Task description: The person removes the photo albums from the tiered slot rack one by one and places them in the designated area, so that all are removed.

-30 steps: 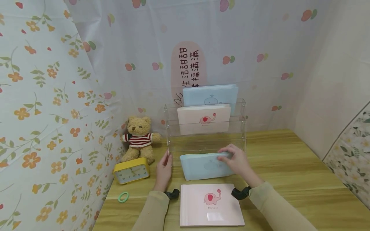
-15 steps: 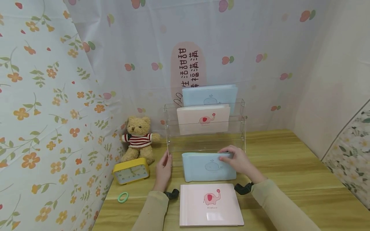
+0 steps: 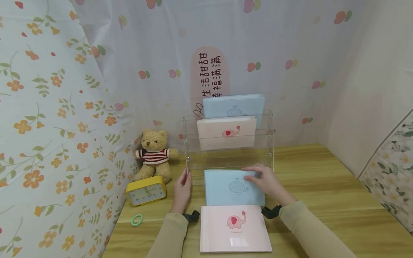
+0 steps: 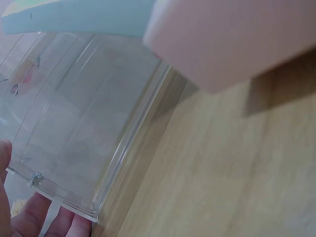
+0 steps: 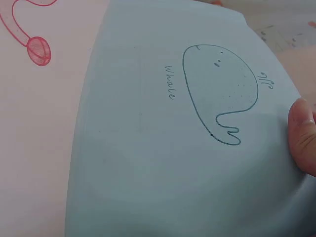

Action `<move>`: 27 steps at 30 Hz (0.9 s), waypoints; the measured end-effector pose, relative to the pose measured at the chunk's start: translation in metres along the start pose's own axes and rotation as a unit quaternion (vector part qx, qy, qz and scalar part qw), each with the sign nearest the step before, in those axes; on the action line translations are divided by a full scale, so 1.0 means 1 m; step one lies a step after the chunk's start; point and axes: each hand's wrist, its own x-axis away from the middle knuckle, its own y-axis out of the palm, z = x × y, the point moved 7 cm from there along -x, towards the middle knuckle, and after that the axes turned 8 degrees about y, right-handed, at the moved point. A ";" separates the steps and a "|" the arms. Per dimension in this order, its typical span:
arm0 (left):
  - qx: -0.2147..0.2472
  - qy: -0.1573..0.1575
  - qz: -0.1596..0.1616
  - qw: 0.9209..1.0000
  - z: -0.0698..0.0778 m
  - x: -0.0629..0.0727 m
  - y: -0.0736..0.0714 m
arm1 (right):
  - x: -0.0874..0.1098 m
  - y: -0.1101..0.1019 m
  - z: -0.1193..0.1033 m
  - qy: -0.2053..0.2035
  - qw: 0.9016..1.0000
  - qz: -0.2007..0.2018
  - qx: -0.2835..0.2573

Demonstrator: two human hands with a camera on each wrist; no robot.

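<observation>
My right hand (image 3: 267, 182) pinches the top right edge of a light blue whale booklet (image 3: 222, 186). In the right wrist view the thumb (image 5: 302, 136) lies on the booklet's cover beside the whale drawing; the other fingers are hidden behind it. The booklet leans before a clear tiered rack (image 3: 229, 161), its lower edge at the top of a pink elephant booklet (image 3: 219, 229) lying on the table. With its thumb on one side and fingers on the other, my left hand (image 3: 182, 191) grips the rack's left side panel (image 4: 59, 197).
Higher in the rack stand another pink elephant booklet (image 3: 209, 134) and, behind it, another blue whale booklet (image 3: 216, 106). A teddy bear (image 3: 155, 156), a yellow alarm clock (image 3: 146, 190) and a green ring (image 3: 133, 221) are on the left of the wooden table (image 3: 309, 190).
The blue booklet in my right hand has straightened and its cover has tipped more toward the camera, its lower edge coming down to the pink booklet. My left hand stays on the rack.
</observation>
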 end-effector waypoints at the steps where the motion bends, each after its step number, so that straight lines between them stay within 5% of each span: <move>1: -0.001 0.002 0.000 1.000 0.001 0.000 0.000 | 0.000 0.000 0.001 0.001 1.000 0.000 -0.005; 27: -0.001 0.001 -0.001 1.000 0.001 0.000 0.000 | 0.005 0.027 0.019 0.008 0.999 -0.049 0.013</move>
